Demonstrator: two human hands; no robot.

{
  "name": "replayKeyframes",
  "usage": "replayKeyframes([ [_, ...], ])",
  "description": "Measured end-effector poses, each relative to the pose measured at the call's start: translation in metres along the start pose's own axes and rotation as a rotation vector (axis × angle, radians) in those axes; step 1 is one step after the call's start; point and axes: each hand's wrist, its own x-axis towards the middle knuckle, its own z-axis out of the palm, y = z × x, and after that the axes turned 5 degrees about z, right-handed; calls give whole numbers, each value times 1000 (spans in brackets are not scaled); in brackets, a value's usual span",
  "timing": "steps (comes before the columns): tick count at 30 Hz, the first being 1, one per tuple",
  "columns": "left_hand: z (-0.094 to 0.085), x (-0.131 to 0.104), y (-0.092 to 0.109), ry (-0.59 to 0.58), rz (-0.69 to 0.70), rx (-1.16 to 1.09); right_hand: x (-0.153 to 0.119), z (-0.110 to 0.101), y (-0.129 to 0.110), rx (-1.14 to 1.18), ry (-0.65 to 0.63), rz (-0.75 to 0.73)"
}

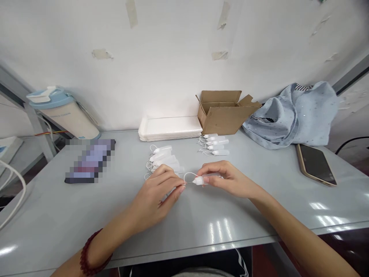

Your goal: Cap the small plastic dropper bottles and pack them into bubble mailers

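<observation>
My right hand [229, 179] holds a small white needle-tip squeeze bottle [199, 180] lying level, its thumb and fingers closed around the body. A thin needle points left from the bottle's tip. From the bottle's neck a white strap [188, 174] arches over to my left hand [161, 188], which pinches its far end between thumb and fingertips. Whatever sits at that end is mostly hidden by the fingers. Behind my left hand lies a group of similar bottles [163, 154] with looped straps. Another row of such bottles [218, 147] lies beyond my right hand.
At the wall, a stack of flat white pieces [173, 127] sits beside an open cardboard box [225, 119]. A light blue cloth bag [296, 115] and a phone [317, 165] are on the right. A tumbler [63, 111] and a dark, blurred-out device [92, 161] are on the left.
</observation>
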Motion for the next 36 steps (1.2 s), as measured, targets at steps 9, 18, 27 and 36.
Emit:
replayKeyframes([
  [9, 2, 0, 1, 1, 5, -18, -1, 1, -2, 18, -31, 2],
  [18, 2, 0, 1, 0, 13, -29, -2, 2, -2, 5, -42, 6],
  [27, 4, -1, 2, 12, 10, -33, -1, 8, 0, -17, 6, 4],
  [36, 11, -2, -1, 75, 62, -31, -1, 14, 0, -13, 22, -45],
])
